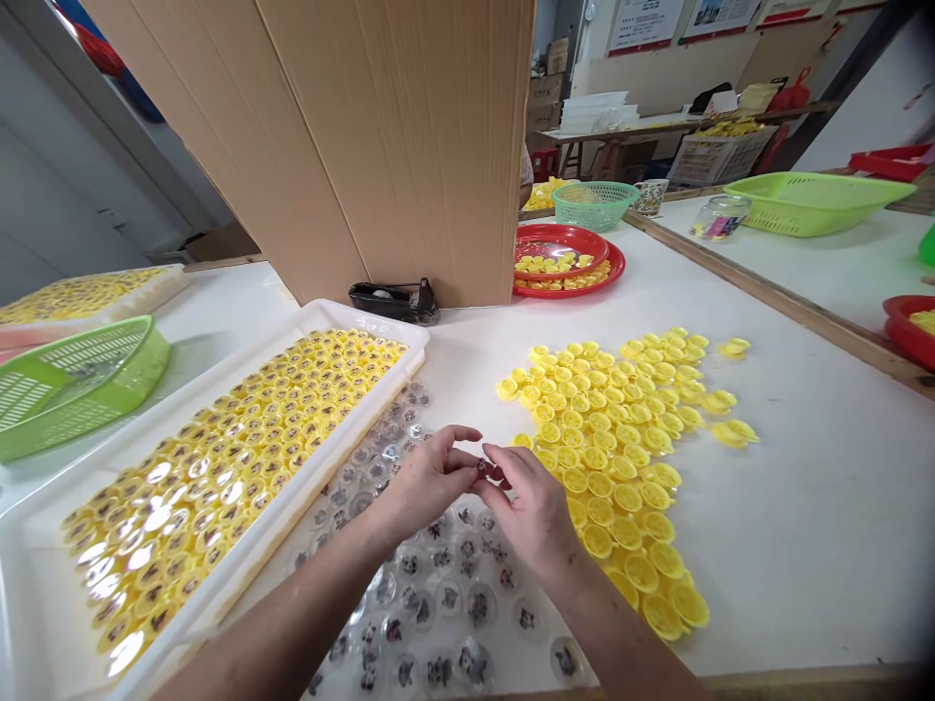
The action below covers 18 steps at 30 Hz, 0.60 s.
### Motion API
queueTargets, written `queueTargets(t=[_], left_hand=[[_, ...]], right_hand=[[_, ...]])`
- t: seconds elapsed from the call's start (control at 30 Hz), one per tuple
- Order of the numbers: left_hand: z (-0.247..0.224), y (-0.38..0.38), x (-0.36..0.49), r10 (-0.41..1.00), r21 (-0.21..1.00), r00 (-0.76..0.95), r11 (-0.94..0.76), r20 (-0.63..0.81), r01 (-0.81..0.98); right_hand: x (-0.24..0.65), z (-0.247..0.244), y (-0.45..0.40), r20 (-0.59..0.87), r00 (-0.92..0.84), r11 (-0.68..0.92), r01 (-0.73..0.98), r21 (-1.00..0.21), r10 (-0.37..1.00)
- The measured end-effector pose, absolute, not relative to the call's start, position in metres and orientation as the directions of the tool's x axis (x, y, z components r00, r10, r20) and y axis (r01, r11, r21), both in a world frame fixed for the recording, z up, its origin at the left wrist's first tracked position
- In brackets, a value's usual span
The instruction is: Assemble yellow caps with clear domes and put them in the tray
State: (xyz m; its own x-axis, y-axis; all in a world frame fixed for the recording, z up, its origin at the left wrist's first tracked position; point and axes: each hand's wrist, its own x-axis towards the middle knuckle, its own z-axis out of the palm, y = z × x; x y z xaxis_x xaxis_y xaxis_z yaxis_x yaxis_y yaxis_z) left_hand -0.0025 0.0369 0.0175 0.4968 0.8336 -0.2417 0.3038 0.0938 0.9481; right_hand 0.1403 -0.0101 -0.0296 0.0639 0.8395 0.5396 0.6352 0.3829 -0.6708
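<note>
Grip is narrow: the left hand (430,479) and right hand (532,497) pinch 1 small printed piece (482,466) between them, covering so much that I cannot make out its outline. Just below, clear discs (448,596) with dark figures lie scattered on the white table (804,506); the 2 forearms (307,613) hide some from me. Right of the hands, yellow cups (594,447) spread in a loose cluster, a few behind the right hand. Left, a white tray (416,341) holds more cups with printed tops, several washed out by glare, its near end cut off. Farther left, my view crops a green basket (150,360). Beyond, a cardboard panel (328,127) stands behind a black tape dispenser (394,300), blocking part of 2 red plates (617,268) and nearly all of another person (525,178). Wall posters (647,21) are cropped above, their print too small to read.
</note>
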Motion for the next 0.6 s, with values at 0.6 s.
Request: queueTargets(t=[0.6], left_hand=[[-0.035,0.172,0.083,0.898,0.633,0.439,-0.341,0.001,0.695]], right_hand=[[0.141,-0.028,-0.014,0.426,0.109,0.298,0.561,-0.772,0.898]])
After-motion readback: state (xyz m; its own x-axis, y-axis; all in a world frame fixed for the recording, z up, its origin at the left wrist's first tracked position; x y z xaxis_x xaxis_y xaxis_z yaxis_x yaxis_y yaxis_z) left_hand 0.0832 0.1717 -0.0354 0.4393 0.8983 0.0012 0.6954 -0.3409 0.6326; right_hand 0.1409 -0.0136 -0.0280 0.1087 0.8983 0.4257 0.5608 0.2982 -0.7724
